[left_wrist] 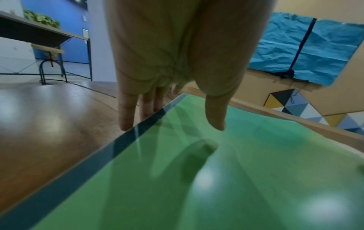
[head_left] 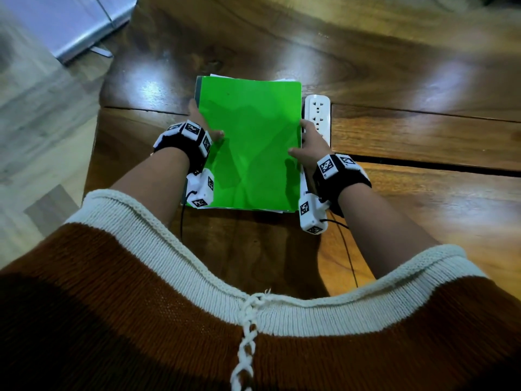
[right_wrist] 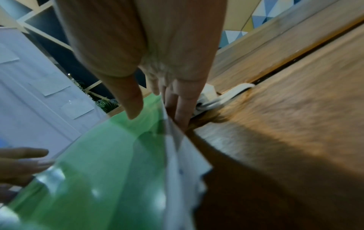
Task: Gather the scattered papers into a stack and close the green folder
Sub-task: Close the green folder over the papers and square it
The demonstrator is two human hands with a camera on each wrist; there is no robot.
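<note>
- The glossy green plastic folder is shut and lies flat on the dark polished wooden table, right in front of the person.
- White paper sheets poke out a bit at its near and far edges.
- Left hand grips the folder's left spine edge, thumb on the cover, fingers down the side.
- Right hand pinches the right edge the same way.
- A white power strip sits just beside the folder on the right.

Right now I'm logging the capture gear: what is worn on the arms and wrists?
Forearms bare, cream-ribbed rust knit sleeves pushed up. Left wrist and right wrist each wear a black band with white cubes printed with black-and-white square markers, plus a white camera block trailing a thin black cable.
</note>
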